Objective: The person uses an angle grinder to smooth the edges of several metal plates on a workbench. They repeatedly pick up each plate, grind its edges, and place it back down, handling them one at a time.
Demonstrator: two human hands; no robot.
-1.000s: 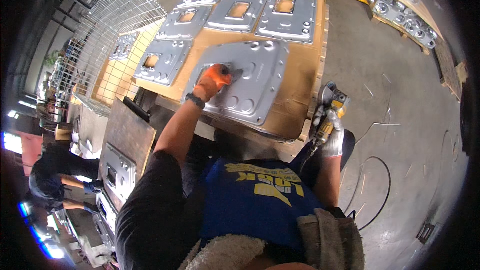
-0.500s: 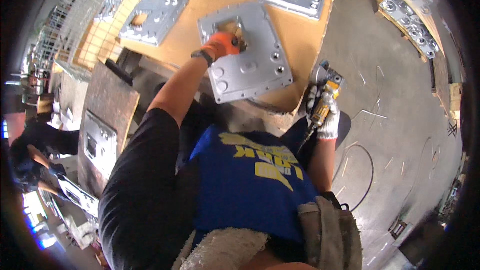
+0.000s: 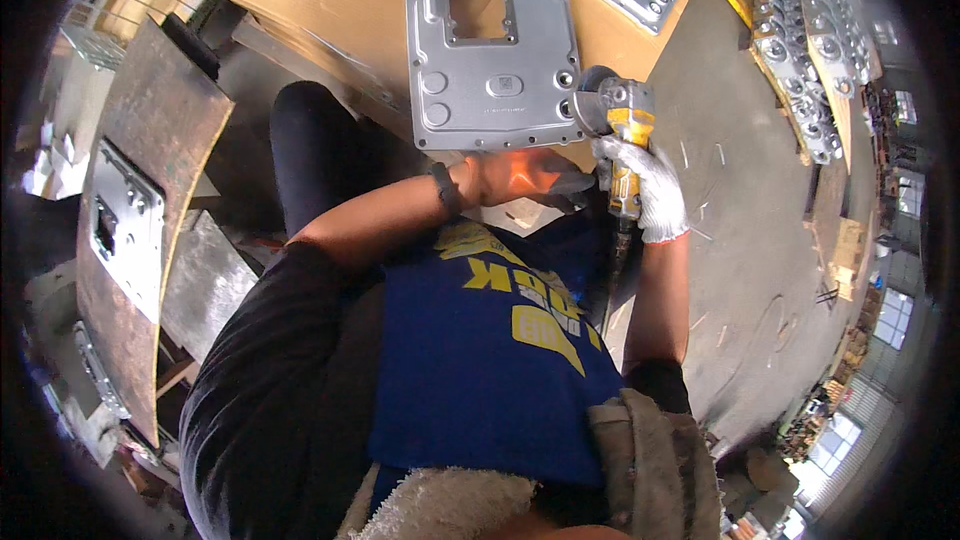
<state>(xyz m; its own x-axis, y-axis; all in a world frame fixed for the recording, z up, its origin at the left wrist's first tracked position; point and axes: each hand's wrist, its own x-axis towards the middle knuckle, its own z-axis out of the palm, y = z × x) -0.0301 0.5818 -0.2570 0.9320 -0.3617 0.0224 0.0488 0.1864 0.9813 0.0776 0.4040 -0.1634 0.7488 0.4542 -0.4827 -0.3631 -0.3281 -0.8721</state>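
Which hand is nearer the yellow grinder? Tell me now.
Right. The right hand grips the yellow grinder; the left hand is to the grinder's left, by the near edge of the grey metal plate.

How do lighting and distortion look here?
In the head view, the left board bows near the picture's dark edge; in the head view, glare whitens part of the plate on it; in the head view, bright light catches the left hand.

Yellow lettering (image 3: 530, 287) crosses the blue shirt (image 3: 480, 390), tiny characters (image 3: 504, 111) the grey plate (image 3: 540, 35).
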